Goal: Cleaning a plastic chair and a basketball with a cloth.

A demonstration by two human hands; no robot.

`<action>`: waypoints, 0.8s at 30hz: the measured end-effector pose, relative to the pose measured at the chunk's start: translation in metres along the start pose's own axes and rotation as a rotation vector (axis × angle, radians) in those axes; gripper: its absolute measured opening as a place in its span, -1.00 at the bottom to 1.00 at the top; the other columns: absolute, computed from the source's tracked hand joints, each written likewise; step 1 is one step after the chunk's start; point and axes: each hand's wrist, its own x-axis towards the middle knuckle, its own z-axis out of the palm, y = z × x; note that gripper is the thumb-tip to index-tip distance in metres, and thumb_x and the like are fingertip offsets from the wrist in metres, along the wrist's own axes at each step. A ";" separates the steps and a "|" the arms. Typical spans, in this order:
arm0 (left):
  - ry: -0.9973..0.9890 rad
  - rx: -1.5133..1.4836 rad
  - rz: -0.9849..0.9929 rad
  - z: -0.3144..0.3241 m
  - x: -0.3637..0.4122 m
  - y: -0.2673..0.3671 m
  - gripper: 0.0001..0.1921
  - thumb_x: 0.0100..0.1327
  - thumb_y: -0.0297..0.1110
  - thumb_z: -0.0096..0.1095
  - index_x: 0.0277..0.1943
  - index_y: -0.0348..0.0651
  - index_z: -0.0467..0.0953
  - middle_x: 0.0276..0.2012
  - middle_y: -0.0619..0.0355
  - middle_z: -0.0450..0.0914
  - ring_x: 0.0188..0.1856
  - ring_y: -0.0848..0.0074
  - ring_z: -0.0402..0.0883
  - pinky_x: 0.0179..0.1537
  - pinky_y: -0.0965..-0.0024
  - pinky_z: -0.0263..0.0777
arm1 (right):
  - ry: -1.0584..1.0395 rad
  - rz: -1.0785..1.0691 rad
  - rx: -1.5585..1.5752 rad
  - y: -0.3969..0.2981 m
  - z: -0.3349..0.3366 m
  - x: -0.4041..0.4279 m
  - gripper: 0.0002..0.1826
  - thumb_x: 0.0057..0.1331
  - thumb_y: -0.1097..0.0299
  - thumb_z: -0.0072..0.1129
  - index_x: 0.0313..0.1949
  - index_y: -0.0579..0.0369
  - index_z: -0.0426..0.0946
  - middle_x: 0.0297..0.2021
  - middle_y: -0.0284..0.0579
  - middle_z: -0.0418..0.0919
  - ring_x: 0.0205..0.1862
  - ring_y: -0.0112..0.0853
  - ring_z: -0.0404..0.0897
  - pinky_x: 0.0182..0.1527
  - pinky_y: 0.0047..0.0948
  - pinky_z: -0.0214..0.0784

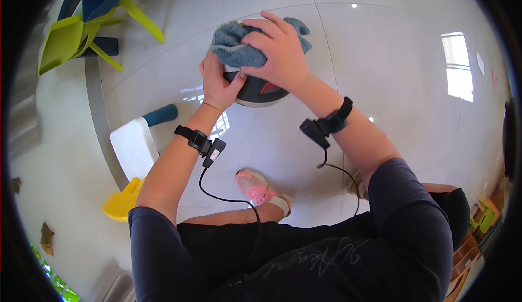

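Above the tiled floor, a rounded black object [255, 92] with a pale rim and a red mark is in front of me; what it is exactly, I cannot tell. My left hand [218, 82] grips its left side, thumb on the black surface and the other fingers partly hidden. A blue-grey cloth [240, 56] is bunched over its far part. My right hand [277, 49] holds the cloth against the object, fingers spread across the folds. Part of the cloth [301, 32] sticks out past the right hand's far side.
Blue and yellow-green children's chairs [61, 41] stand at upper left. Nearer lie a white seat [134, 147] with a teal leg [161, 115] and a yellow piece [122, 204]. Cabled black wrist devices [212, 152] [320, 128] sit on both forearms. Wooden shelving [465, 257] is at lower right.
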 end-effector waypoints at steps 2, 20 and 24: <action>-0.006 0.005 0.043 0.000 0.007 0.006 -0.23 0.19 0.02 0.29 0.41 -0.16 0.32 0.34 -0.04 0.42 0.40 0.12 0.31 0.36 0.09 0.00 | -0.021 -0.037 0.092 0.024 -0.010 0.001 -0.49 -0.18 0.24 0.61 -0.17 -0.06 0.64 0.07 -0.23 0.61 0.18 -0.13 0.53 0.22 -0.15 0.38; 0.004 0.098 0.162 0.015 0.025 0.050 -0.09 0.08 -0.10 0.42 0.44 -0.37 0.22 0.42 -0.17 0.25 0.43 -0.11 0.20 0.46 -0.01 0.10 | 0.304 0.770 0.329 0.059 -0.035 -0.076 -0.71 0.19 0.36 0.39 -0.08 0.06 0.64 -0.03 -0.13 0.56 0.06 -0.21 0.54 0.13 -0.22 0.37; -0.006 0.184 0.176 0.036 0.044 0.068 -0.11 0.03 0.03 0.45 0.35 -0.34 0.31 0.35 -0.16 0.33 0.38 -0.13 0.22 0.38 -0.10 0.11 | 0.077 0.183 -0.033 0.028 -0.053 -0.023 -0.67 -0.03 0.38 0.52 -0.22 0.02 0.67 -0.04 -0.20 0.52 0.01 -0.18 0.52 0.07 -0.19 0.39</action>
